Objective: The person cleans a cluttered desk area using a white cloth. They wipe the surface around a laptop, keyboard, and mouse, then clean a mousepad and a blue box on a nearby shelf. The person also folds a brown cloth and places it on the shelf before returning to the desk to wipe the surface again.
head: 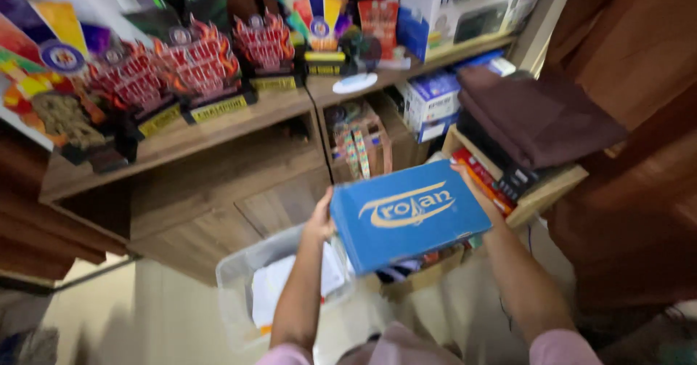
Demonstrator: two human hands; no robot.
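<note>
A flat blue cardboard box (pixel 410 215) with yellow lettering on its lid is held up in front of me, tilted slightly. My left hand (pixel 319 220) grips its left edge. Its right edge is gripped by my right hand (pixel 465 174), whose fingers are mostly hidden behind the box. Both forearms reach up from pink sleeves at the bottom. Below the box stands a clear plastic bin (pixel 239 281) with white papers inside.
A wooden shelf unit (pixel 218 129) carries several red flame-shaped trophies (pixel 200 63). Dark folded cloth (pixel 537 114) lies on a lower shelf at right, beside stacked blue and white boxes (pixel 432 103). A brown curtain (pixel 639 154) hangs at far right.
</note>
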